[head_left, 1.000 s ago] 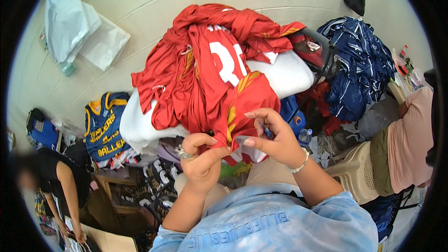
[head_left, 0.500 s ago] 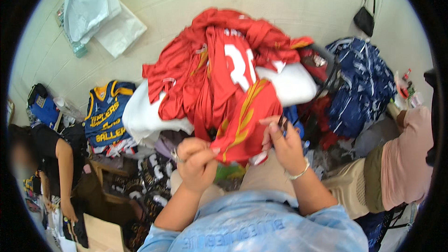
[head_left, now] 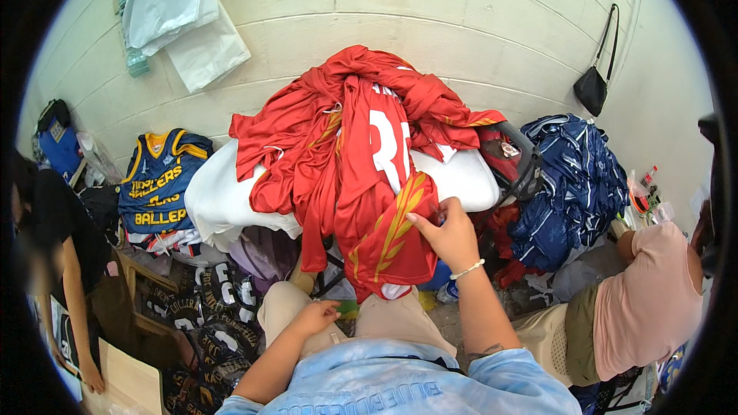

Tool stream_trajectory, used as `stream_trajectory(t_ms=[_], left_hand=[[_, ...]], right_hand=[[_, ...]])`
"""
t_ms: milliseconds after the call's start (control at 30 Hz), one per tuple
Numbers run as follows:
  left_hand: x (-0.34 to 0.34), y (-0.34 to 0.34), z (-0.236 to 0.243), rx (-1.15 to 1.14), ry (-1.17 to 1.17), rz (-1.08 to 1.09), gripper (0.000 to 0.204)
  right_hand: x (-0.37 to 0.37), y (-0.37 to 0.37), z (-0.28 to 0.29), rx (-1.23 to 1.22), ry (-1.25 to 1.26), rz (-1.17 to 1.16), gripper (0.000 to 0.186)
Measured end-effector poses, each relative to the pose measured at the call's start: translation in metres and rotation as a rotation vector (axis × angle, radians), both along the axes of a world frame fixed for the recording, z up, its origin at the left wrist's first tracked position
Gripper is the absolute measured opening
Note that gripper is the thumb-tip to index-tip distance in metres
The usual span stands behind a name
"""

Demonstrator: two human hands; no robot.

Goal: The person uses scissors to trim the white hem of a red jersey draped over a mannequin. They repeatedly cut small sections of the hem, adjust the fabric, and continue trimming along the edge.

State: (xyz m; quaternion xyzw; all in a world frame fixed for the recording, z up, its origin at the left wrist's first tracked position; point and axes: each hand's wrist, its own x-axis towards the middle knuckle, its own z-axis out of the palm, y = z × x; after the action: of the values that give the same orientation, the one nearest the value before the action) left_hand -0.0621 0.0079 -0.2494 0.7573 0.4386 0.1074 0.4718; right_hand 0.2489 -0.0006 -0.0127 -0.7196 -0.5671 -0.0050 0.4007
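One red jersey heap (head_left: 315,146) spreads ahead of both my hands over one white padded board (head_left: 219,196), which shows bare in two stretches, one ahead-left of my left hand and one just beyond my right. One navy pile (head_left: 569,192) sits beyond and right of my right hand, one navy-and-yellow jersey (head_left: 161,184) well left and ahead of my left. My right hand (head_left: 452,237) has its thumb over the hanging cloth's right edge, though I can't tell whether the fingers grip it, while my left hand (head_left: 315,318) lies released over my beige trousers (head_left: 388,323), just apart from the heap's front hem (head_left: 373,284).
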Motion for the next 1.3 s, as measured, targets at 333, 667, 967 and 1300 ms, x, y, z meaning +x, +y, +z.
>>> stream_trajectory(t_ms=[333,667,967,1300], left_hand=[[-0.007,0.004,-0.005,-0.090,-0.185,0.148,0.028],[-0.005,0.012,-0.025,-0.088,-0.263,0.177,0.028],[-0.009,0.016,-0.029,-0.156,-0.179,0.183,0.028],[-0.037,0.012,-0.027,-0.082,-0.139,0.346,0.029]], right_hand=[[0.058,-0.028,0.022,0.185,0.930,-0.060,0.018],[0.071,-0.048,0.067,-0.323,-0.124,0.083,0.038],[0.150,0.127,0.284,0.176,-0.956,-0.241,0.026],[0.012,0.061,0.165,0.252,-1.214,0.474,0.022]])
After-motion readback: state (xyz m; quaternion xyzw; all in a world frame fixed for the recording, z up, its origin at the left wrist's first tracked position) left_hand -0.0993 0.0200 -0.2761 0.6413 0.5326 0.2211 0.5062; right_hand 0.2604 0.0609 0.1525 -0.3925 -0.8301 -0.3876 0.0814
